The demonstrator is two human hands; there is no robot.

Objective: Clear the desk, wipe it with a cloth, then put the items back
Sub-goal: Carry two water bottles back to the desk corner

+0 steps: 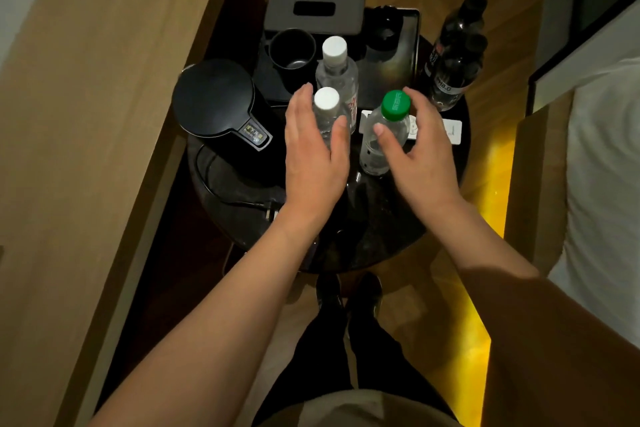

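Observation:
A small round dark table (381, 229) holds the items. My left hand (313, 149) is spread around a clear bottle with a white cap (326, 100), fingers straight on either side, not clearly gripping. My right hand (420, 149) reaches around a clear bottle with a green cap (394, 106), thumb in front, fingers behind, loosely curved. A second white-capped bottle (335, 52) stands just behind. A black kettle (218, 104) with its cord (221, 191) sits at the left.
A dark tray (408, 55) at the back holds a black cup (292, 50) and a grey tissue box (317, 9). Two dark bottles (457, 52) stand at the right rim. A white card (453, 130) lies behind my right hand. Wooden cabinet on the left, bed on the right.

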